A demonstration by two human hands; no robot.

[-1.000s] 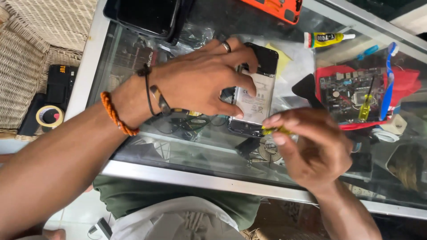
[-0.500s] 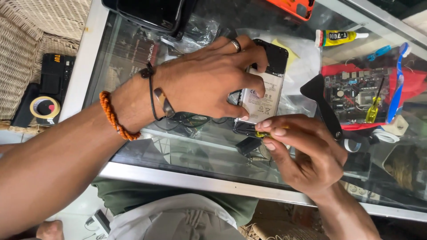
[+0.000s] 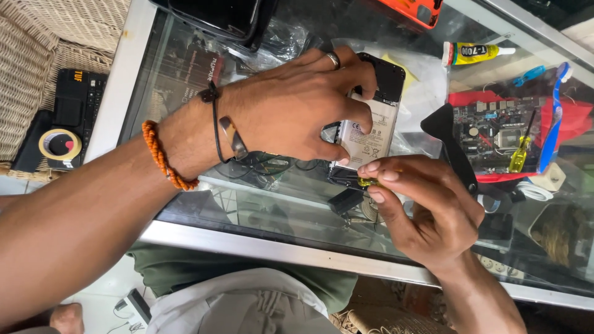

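The left hand (image 3: 297, 111) is still pressing the opened black phone with its white battery (image 3: 371, 124) flat on the glass surface (image 3: 185, 80). The right hand (image 3: 427, 216), lower than a second ago, is bringing its narrow grip on the small yellow-handled screwdriver (image 3: 370, 181) against the phone's near end, so the screw work is continuing.

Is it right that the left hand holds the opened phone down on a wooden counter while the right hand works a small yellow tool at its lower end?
No. The head view shows the counter is glass, not wooden; the rest holds.
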